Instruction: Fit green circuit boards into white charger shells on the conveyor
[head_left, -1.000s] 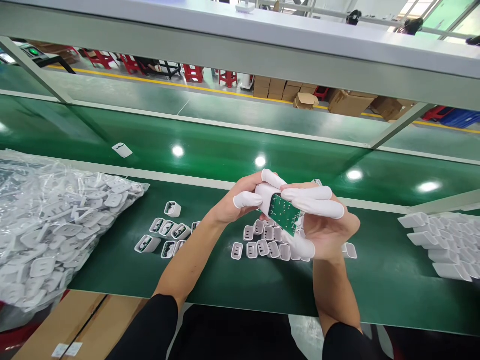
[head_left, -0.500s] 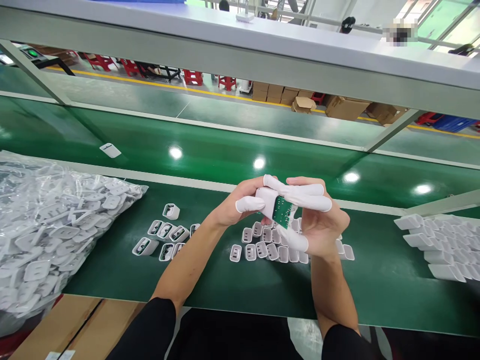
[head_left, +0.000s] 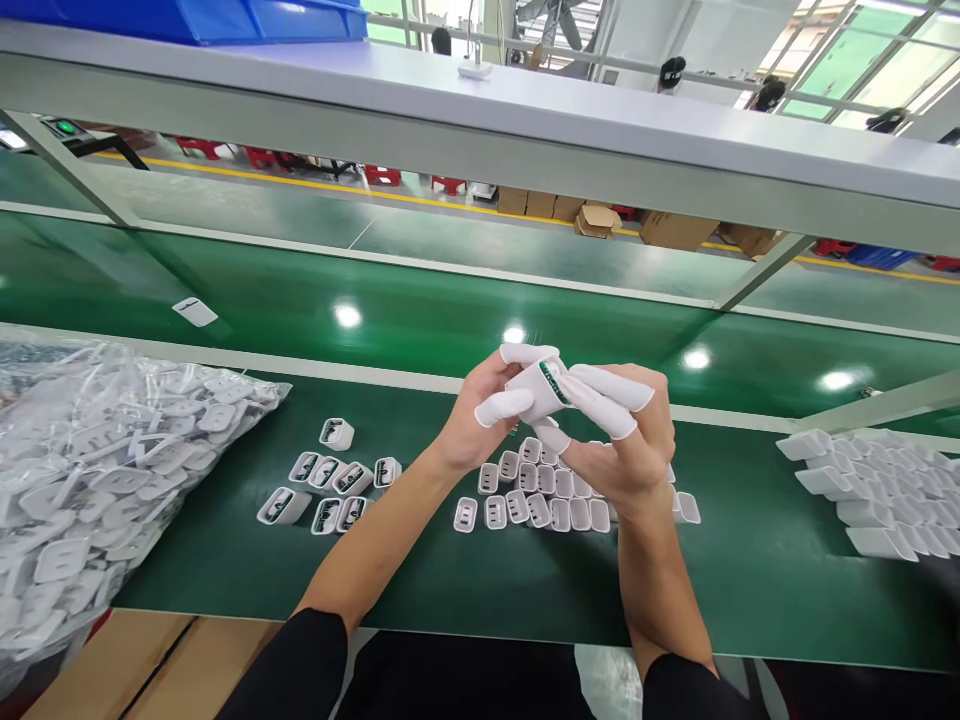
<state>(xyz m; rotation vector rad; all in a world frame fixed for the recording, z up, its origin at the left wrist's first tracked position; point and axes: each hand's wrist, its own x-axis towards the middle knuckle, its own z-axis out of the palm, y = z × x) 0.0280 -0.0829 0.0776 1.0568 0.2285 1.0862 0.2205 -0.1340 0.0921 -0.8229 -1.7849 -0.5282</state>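
My left hand (head_left: 472,420), with white finger covers, grips a white plastic charger housing (head_left: 531,388) above the bench, thumb in front and fingers behind. Only a narrow edge of a green circuit board (head_left: 553,382) shows at the housing's mouth. The fingertips of my right hand (head_left: 630,430), also covered in white, close round the board end and the housing; their exact contact is partly hidden. Below my hands stand rows of white housings (head_left: 559,514) with slots visible inside several. To the left is a group of housings with boards in them (head_left: 327,472).
A clear bag (head_left: 135,450) full of flat white covers lies at the left. White housings (head_left: 892,495) are stacked at the right. One white piece (head_left: 195,312) rests on the green surface beyond the bench rail. A shelf (head_left: 525,120) crosses overhead, with a blue bin (head_left: 277,22) on it.
The circuit board has gone deeper into the housing, from a broad green face to a thin edge. My right hand has shifted slightly left, and the view has tilted up.
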